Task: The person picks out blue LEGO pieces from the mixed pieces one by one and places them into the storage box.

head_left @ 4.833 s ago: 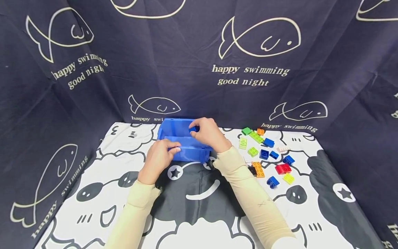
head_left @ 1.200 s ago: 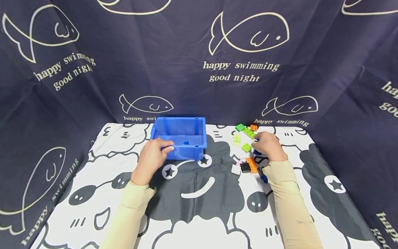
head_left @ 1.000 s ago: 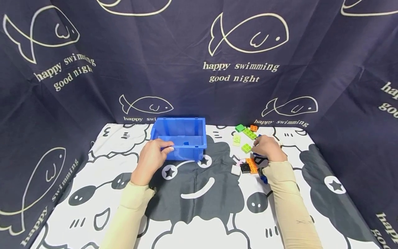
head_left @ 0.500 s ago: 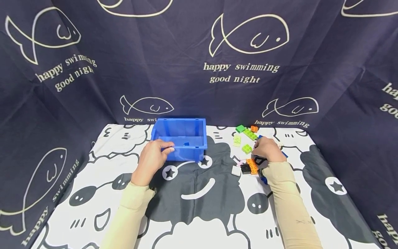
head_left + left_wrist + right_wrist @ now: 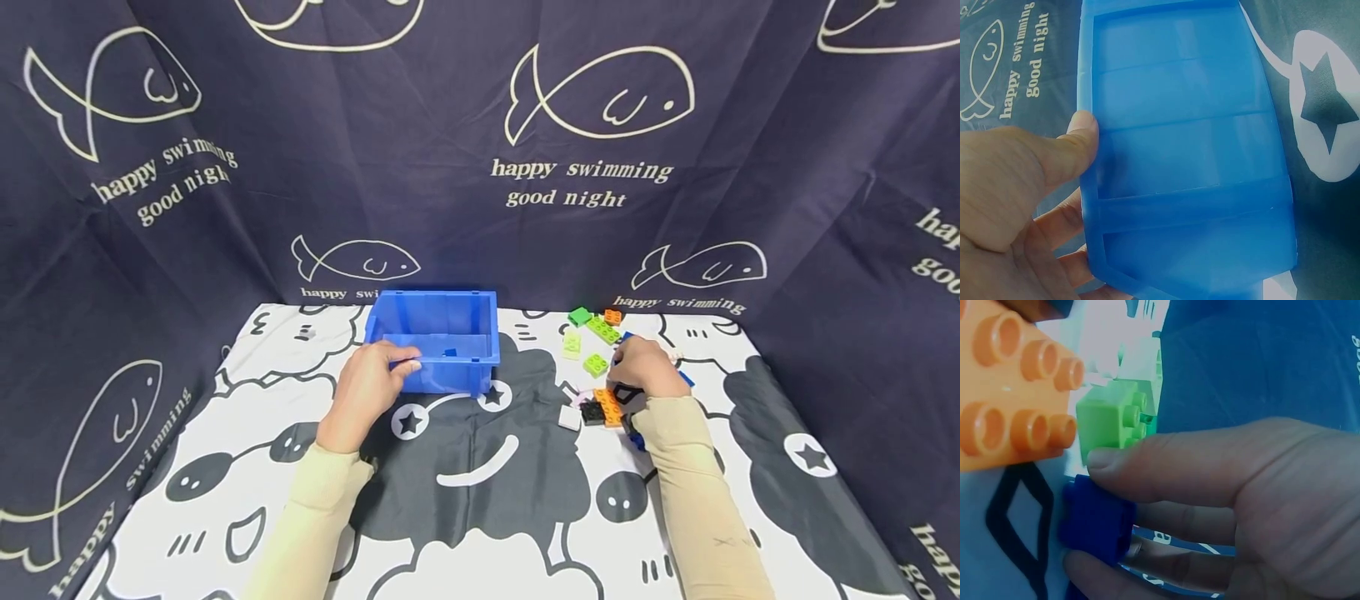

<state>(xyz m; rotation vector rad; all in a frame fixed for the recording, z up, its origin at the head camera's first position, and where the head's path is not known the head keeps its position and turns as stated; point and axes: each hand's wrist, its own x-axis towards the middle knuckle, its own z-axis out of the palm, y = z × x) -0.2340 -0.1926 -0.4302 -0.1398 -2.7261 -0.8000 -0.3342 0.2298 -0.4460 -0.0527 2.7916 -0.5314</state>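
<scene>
A blue plastic bin (image 5: 450,382) stands at the back of the table. My left hand (image 5: 363,387) holds its front rim, thumb on one side and fingers on the other, as the left wrist view shows. Inside the bin, a small piece of a blue brick (image 5: 450,352) is visible. My right hand (image 5: 647,367) is down among the loose toy bricks at the right. In the right wrist view its thumb and fingers pinch a dark blue toy brick (image 5: 1097,520), mostly covered by the hand in the head view. A light green brick (image 5: 1110,419) sits right by the thumb.
Around the right hand lie an orange brick (image 5: 609,407), a black brick (image 5: 592,412), a white brick (image 5: 570,417), a long green brick (image 5: 603,329) and several others. A dark curtain (image 5: 420,167) hangs behind the patterned tablecloth (image 5: 480,500).
Earlier my right hand was over the bin with a blue brick; it has since moved right to the loose bricks. In the last second it settled slightly. My left hand kept the rim.
</scene>
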